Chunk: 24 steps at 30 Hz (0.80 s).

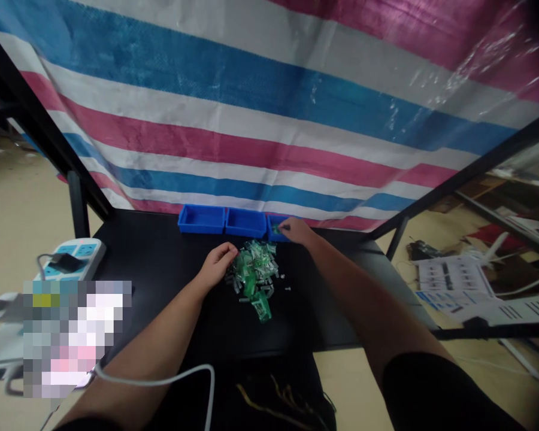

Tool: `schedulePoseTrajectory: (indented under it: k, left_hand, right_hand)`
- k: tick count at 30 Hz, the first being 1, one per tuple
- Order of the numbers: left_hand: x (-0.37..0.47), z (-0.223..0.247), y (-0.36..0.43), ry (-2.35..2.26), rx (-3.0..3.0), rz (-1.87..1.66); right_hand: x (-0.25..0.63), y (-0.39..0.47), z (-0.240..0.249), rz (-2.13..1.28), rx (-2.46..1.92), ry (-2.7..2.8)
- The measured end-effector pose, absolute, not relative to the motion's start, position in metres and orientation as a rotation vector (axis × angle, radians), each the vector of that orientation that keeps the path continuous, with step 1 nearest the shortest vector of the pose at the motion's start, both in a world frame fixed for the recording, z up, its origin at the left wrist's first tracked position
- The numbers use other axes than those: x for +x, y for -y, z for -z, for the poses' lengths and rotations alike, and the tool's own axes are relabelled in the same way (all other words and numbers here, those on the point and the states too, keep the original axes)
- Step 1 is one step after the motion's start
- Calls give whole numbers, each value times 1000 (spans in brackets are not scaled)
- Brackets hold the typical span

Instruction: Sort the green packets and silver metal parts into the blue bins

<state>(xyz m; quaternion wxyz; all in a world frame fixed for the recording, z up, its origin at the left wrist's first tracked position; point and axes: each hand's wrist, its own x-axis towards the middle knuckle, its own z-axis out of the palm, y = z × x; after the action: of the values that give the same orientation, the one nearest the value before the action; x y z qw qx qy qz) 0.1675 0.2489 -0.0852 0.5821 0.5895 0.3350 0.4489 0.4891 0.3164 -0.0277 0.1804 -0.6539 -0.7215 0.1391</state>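
Observation:
A heap of small clear and green plastic packets (254, 266) lies in the middle of the black table. At the heap's left edge is my left hand (216, 265), its thumb and fingers pressed together; whatever it may hold is too small to make out. My right hand (296, 230) reaches over the right blue bin (273, 235) with its fingers pinched. Some green bits (276, 228) show in that bin by the fingertips, and I cannot tell if they are held. One green packet (262, 307) lies at the heap's near end.
Beside the right bin stand a middle blue bin (245, 223) and a left blue bin (202, 220), along a striped tarp (251, 149). A power strip (78, 257) and a blurred-out device (78, 335) are at left. A white cable (161, 379) crosses in front. Tiny pieces (288, 289) lie right of the heap.

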Motion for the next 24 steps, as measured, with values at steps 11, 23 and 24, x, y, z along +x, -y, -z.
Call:
schedulePoseTrajectory:
  k: [11,23,24]
  left_hand:
    - [165,84,-248,-788,1370,-1047]
    - [167,85,-247,-804,1412,-1018]
    - [167,85,-247,-806,1424,-1020]
  right_hand:
    - [487,-282,14,-282,-1772,1948]
    - [424,-196,46,-537,-1794,1843]
    - [420,-200,50,-522,-1817,1811]
